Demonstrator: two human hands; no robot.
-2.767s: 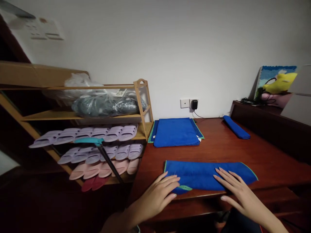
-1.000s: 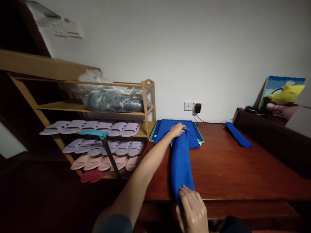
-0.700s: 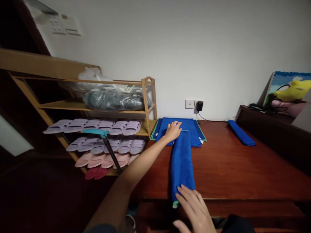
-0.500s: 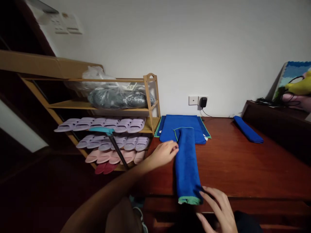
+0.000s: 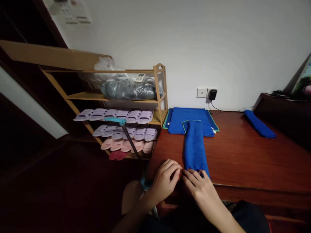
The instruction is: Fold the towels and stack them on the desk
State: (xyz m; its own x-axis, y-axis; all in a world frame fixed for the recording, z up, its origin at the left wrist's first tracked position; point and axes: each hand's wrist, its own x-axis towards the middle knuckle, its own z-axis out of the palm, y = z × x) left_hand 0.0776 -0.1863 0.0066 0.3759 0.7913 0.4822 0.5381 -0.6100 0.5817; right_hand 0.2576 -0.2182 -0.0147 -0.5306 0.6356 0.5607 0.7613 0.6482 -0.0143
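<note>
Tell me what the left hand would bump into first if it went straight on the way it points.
Probably the left edge of the long blue cloth, just ahead of the left hand; but the right hand is so close it could be met first. Depth is unclear.

Pale wall (image 5: pixel 170 38), dark floor (image 5: pixel 80 191) (reddish)
</note>
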